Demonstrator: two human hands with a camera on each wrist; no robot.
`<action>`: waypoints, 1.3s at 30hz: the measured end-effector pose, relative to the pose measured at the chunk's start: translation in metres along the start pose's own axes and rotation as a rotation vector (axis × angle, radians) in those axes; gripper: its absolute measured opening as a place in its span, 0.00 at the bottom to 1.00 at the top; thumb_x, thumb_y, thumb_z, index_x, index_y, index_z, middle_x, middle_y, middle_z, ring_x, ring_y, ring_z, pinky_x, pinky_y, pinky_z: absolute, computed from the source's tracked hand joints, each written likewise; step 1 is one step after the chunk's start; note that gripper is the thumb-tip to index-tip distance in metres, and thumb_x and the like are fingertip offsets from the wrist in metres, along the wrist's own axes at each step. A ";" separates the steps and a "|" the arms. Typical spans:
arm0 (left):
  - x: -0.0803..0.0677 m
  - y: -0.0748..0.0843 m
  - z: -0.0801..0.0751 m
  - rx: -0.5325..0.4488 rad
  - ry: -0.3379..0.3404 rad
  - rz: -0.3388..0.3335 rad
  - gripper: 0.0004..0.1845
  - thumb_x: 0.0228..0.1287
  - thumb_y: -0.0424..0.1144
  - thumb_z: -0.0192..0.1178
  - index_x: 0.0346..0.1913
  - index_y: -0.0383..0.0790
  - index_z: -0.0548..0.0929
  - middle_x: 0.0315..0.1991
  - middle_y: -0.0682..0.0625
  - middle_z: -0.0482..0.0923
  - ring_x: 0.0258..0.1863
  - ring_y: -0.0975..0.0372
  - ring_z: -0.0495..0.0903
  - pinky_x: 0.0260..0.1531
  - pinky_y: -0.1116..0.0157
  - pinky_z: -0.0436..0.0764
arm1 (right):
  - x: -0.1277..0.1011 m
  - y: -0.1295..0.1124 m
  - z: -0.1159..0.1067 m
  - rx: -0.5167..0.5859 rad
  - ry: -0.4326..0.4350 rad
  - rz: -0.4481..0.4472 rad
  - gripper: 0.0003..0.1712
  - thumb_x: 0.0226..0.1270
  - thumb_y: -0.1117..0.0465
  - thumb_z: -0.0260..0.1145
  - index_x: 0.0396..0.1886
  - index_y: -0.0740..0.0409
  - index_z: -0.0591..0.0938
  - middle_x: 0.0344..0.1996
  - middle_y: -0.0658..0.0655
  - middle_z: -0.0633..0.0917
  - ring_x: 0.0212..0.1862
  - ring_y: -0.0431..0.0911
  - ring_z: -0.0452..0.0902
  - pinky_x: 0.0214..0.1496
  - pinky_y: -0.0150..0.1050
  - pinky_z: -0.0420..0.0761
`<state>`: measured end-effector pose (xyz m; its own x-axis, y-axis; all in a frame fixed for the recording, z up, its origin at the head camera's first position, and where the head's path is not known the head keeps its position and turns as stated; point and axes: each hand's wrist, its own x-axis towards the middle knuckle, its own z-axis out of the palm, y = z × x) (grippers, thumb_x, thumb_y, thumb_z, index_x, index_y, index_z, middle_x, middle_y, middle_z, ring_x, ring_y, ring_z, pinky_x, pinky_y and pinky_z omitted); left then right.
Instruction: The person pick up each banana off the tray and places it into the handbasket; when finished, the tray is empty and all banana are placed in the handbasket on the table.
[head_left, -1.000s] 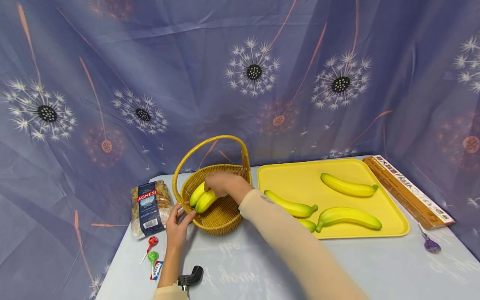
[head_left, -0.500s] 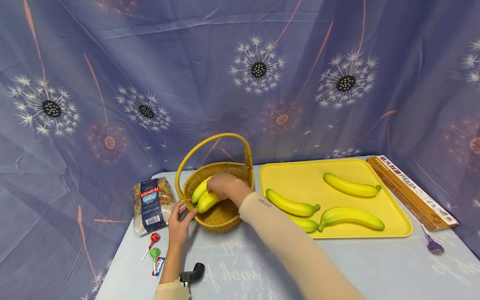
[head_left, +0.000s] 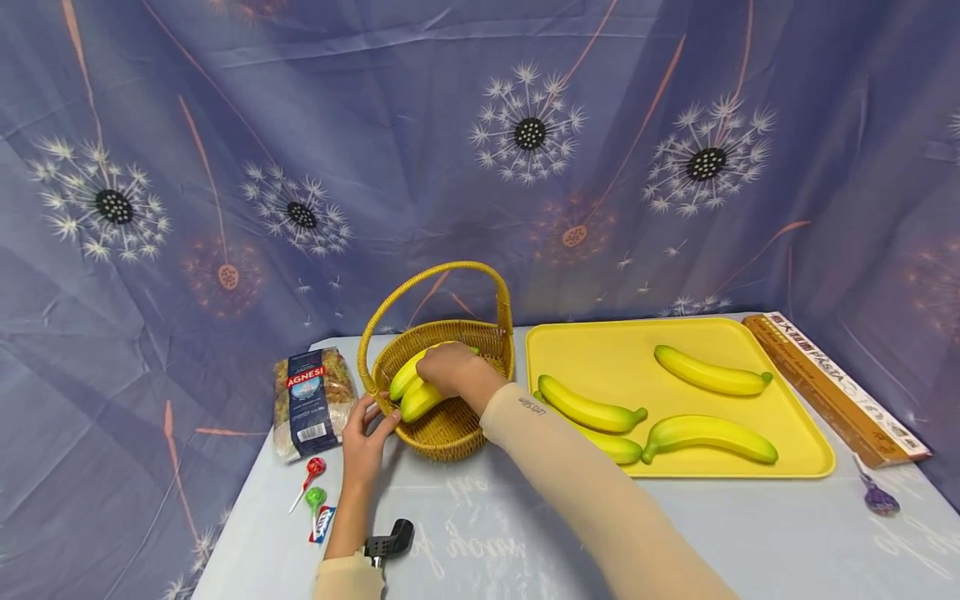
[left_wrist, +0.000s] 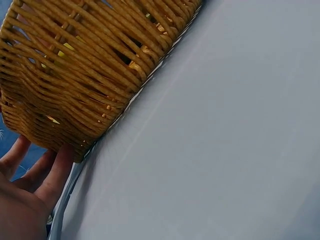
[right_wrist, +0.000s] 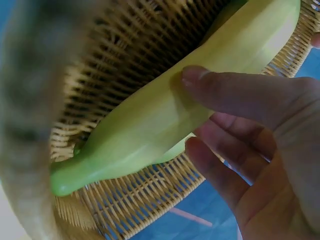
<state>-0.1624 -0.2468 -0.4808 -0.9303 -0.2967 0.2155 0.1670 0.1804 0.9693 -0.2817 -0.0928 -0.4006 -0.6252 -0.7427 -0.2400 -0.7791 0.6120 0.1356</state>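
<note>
A round wicker basket with a tall arched handle stands left of centre on the table. Its left rim is held by my left hand, thumb at the inner side and fingers against the outer weave in the left wrist view. My right hand reaches inside and holds a yellow banana with green ends, thumb on top and fingers along its far side. Another banana lies beside it in the basket, partly covered by my hand. Several more bananas, one of them this front banana, lie on a yellow tray.
Left of the basket lies a pasta bag. Nearer are a red lollipop, a green lollipop and a small wrapped candy. A long pasta box borders the tray's right side, with a purple lollipop in front.
The head view has shifted slightly, so everything appears a little further right. Both hands keep their places at the basket; a green banana tip now shows behind my right hand.
</note>
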 end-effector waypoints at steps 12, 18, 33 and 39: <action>-0.001 -0.002 -0.001 -0.065 -0.006 0.020 0.22 0.60 0.28 0.64 0.56 0.24 0.74 0.62 0.32 0.66 0.59 0.41 0.70 0.42 0.73 0.80 | 0.000 -0.008 0.010 -0.084 0.036 -0.015 0.12 0.73 0.58 0.57 0.51 0.43 0.82 0.46 0.49 0.82 0.48 0.44 0.77 0.48 0.40 0.80; -0.001 -0.001 -0.001 -0.042 -0.006 0.001 0.22 0.61 0.31 0.65 0.57 0.26 0.75 0.63 0.35 0.66 0.58 0.46 0.71 0.42 0.73 0.80 | -0.001 -0.005 0.015 -0.069 0.039 -0.022 0.11 0.73 0.59 0.57 0.49 0.44 0.82 0.45 0.49 0.82 0.47 0.45 0.77 0.49 0.41 0.79; -0.002 -0.003 0.000 -0.064 -0.003 -0.010 0.22 0.62 0.30 0.64 0.57 0.25 0.74 0.62 0.34 0.67 0.59 0.46 0.70 0.41 0.73 0.81 | -0.018 0.016 0.010 0.182 0.048 -0.014 0.17 0.69 0.65 0.62 0.54 0.47 0.82 0.50 0.48 0.82 0.51 0.45 0.76 0.51 0.38 0.78; 0.000 -0.003 0.000 -0.062 -0.007 -0.019 0.22 0.62 0.30 0.64 0.57 0.27 0.74 0.63 0.36 0.67 0.59 0.49 0.70 0.42 0.72 0.81 | -0.038 0.043 0.001 0.322 0.109 -0.029 0.25 0.65 0.69 0.62 0.61 0.50 0.78 0.57 0.51 0.79 0.56 0.47 0.75 0.54 0.39 0.77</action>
<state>-0.1632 -0.2474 -0.4838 -0.9358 -0.2926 0.1965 0.1691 0.1165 0.9787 -0.2914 -0.0376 -0.3860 -0.6177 -0.7751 -0.1327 -0.7529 0.6316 -0.1848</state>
